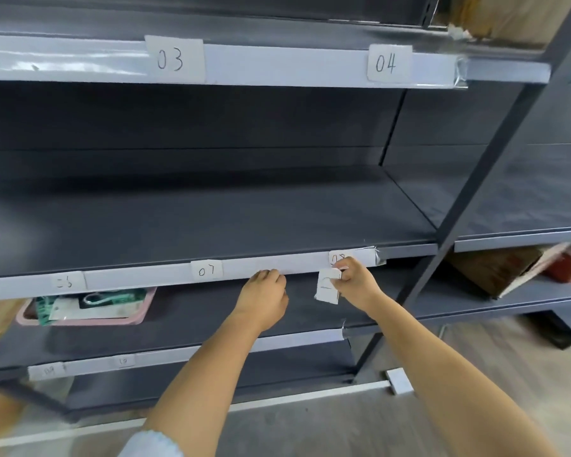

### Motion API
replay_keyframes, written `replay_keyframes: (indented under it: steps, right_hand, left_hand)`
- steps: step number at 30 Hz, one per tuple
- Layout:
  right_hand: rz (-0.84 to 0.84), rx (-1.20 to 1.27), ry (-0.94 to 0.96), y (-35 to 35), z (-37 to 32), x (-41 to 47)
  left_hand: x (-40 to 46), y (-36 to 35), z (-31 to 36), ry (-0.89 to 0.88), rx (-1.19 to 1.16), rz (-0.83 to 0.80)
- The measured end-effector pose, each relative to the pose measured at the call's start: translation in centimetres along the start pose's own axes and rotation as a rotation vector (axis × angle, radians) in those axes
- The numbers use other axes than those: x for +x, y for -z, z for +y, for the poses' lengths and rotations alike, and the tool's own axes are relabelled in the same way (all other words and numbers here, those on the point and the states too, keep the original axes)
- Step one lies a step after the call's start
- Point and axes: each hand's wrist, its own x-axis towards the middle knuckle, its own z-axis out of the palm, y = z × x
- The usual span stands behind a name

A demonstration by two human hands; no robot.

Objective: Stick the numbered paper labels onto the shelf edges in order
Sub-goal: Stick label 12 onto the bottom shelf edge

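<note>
The right hand (356, 282) is pinching a small paper label (327, 286) just under the grey shelf edge (277, 267). The left hand (264, 298), at its 9 o'clock, is pressing curled fingers on that edge, holding nothing. A pink tray (139, 315) is sitting on the shelf below.

Left hand (262, 296) curled, right hand (355, 280) pinching
</note>
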Motion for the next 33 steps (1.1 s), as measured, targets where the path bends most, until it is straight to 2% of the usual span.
replay_keyframes:
  steps: [7, 13, 18, 23, 28, 33]
  right_hand:
    - [-0.078, 0.076, -0.045, 1.8, 6.1, 1.7]
    - [-0.111, 0.25, -0.153, 2.9, 11.2, 2.7]
    - [-0.163, 0.381, -0.232, 2.9, 13.9, 3.4]
    - [-0.121, 0.275, -0.188, 0.5, 16.8, 6.1]
    - [-0.082, 0.211, -0.133, -4.2, 20.7, 8.7]
    - [-0.155, 0.115, -0.006, -8.6, 24.5, 13.3]
  left_hand:
    - [0.3, -3.9, 5.0, 0.058, -0.006, -0.082]
    - [-0.8, -7.6, 9.4, 0.137, -0.032, -0.191]
    - [-1.6, -10.0, 10.6, 0.135, 0.03, -0.259]
    - [-0.5, -14.1, 9.3, 0.155, 0.087, -0.286]
    - [0.4, -21.2, 8.1, 0.125, 0.1, -0.281]
    - [2.3, -29.8, 6.0, 0.104, 0.092, -0.152]
